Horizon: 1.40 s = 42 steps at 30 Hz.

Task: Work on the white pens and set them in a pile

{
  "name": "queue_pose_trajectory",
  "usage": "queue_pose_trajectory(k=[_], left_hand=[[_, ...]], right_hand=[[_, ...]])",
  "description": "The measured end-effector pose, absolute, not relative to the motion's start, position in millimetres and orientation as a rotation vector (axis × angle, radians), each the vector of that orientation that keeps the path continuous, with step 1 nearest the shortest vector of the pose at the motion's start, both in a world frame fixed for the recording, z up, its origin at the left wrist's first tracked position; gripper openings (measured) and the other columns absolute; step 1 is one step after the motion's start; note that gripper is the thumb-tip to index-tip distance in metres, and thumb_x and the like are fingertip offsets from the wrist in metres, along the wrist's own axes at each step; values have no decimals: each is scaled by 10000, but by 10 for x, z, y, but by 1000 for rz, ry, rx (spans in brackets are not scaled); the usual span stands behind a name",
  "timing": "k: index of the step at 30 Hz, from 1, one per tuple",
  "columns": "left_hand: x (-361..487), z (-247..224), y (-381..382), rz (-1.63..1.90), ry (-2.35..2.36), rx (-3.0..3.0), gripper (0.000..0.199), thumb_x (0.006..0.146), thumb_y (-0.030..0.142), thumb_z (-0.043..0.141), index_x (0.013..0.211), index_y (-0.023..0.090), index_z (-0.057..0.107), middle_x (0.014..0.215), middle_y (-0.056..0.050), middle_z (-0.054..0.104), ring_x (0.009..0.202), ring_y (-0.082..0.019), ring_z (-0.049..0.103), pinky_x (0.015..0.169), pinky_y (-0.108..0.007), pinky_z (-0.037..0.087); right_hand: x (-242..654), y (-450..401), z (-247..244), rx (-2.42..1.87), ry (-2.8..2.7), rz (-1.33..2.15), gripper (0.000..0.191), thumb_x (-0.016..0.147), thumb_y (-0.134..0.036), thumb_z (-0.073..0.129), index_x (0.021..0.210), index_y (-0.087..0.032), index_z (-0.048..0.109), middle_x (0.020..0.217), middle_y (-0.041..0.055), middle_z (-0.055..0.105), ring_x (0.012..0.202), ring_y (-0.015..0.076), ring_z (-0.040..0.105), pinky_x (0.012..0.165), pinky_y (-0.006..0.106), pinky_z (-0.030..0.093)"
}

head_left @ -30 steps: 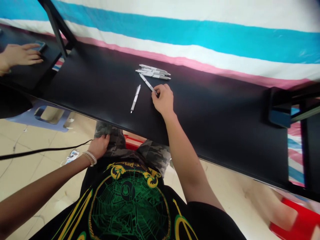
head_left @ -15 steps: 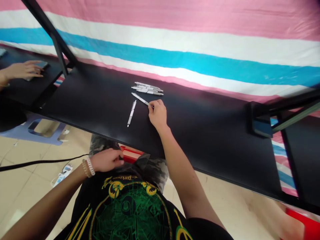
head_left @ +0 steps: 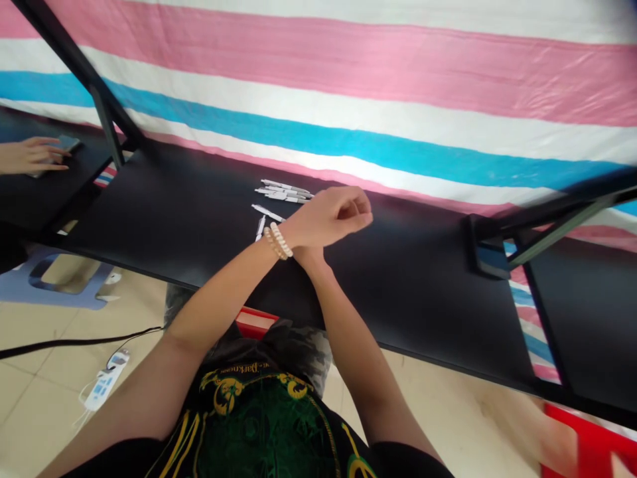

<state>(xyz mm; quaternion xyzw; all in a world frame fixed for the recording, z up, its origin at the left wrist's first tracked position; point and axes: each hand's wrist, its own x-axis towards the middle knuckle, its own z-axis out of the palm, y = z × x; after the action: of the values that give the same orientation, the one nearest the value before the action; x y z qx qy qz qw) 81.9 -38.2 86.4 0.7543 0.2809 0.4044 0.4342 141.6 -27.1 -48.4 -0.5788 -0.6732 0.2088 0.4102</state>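
Observation:
My left hand [head_left: 326,216], with two beaded bracelets [head_left: 277,241] at its wrist, crosses above my right hand [head_left: 309,257]. Its fingers curl round toward the thumb, and I see nothing inside the curl. Of the right hand only the wrist and heel show; its fingers are hidden under the left. A white and grey pen [head_left: 267,213] runs under the left hand, its near end covered. Beside it, another pen [head_left: 260,228] points toward me, partly behind the bracelets. Beyond the hands lies a small bunch of similar pens [head_left: 283,192] on the black table [head_left: 199,219].
Dark metal supports [head_left: 107,113] stand at the table's left end and on the right [head_left: 490,245]. A striped sheet [head_left: 348,99] hangs behind. At far left another person's hand [head_left: 32,156] rests near a phone-like object [head_left: 70,143]. A power strip [head_left: 107,382] lies on the floor.
My left hand has risen from my lap and swung right, over my right hand. The right fingers, seen earlier at the pen's end, are now covered. The view has shifted slightly.

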Motion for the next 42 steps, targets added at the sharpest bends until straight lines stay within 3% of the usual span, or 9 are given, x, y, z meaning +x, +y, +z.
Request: queue_pose_trajectory(k=[4,10,14,16,19,23,29,37,42], left_hand=[[473,490,9,1336,884,1810,77,900,191,702,878,144,645,821,-33,684,727,-117,627,685,-256,473],[-417,10,257,1908,1205,1394,267,861,383,790,933,157,669,888,-41,693,830,-125,661,819,-260,511],[-536,-114,186,1446,912,1170,476,888,574,703,1149,178,661,1135,-125,735,1010,-191,722,887,-332,565],[-468,-143,115,1284,799,1112,536,858,551,753,1230,183,639,1194,-142,728,1067,-226,725,918,-380,581],[-364,-176,47,1266,720,1064,465,828,482,812,1139,172,661,1126,-116,746,1114,-237,716,967,-391,582],[-348,-211,60,1316,727,1027,422,855,490,781,1116,202,617,992,-55,746,1058,-213,732,903,-360,613],[-335,-250,102,1444,805,950,389,844,490,790,989,185,598,946,-30,720,966,-183,748,850,-310,623],[-316,-240,90,1549,749,760,348,764,420,874,927,188,672,912,-22,730,918,-182,758,817,-277,631],[-308,-260,89,1558,771,743,327,761,396,880,917,186,685,907,-21,736,901,-177,759,817,-275,631]], right_hand=[[1489,-353,-479,-1395,-1839,498,236,949,-209,491,1029,-191,711,1035,140,644,1023,294,591,918,464,511],[1485,-360,-453,-1400,-1622,600,249,969,-242,467,1031,-204,705,1038,114,655,941,247,622,857,389,511],[1467,-352,-450,-1352,-1508,767,235,986,-295,458,1029,-216,675,916,63,697,792,202,636,769,336,498],[1456,-358,-450,-1323,-1493,869,232,991,-331,458,1029,-226,661,827,27,694,704,178,614,710,308,477],[1435,-360,-431,-1306,-1476,925,267,994,-394,453,994,-225,660,734,1,648,604,152,539,625,285,424],[1406,-339,-365,-1251,-1442,985,329,985,-459,470,990,-208,682,656,-15,566,560,137,460,567,279,371],[1351,-284,-312,-1271,-1578,759,319,1005,-397,481,925,-210,727,644,-3,558,568,147,486,591,295,397],[1282,-196,-441,-1137,-1717,189,324,1049,-281,456,1112,-177,756,756,59,679,705,174,613,706,311,511],[1355,-167,-496,-1110,-1834,165,305,1043,-242,468,1165,-196,743,919,92,751,816,186,667,807,331,542]])
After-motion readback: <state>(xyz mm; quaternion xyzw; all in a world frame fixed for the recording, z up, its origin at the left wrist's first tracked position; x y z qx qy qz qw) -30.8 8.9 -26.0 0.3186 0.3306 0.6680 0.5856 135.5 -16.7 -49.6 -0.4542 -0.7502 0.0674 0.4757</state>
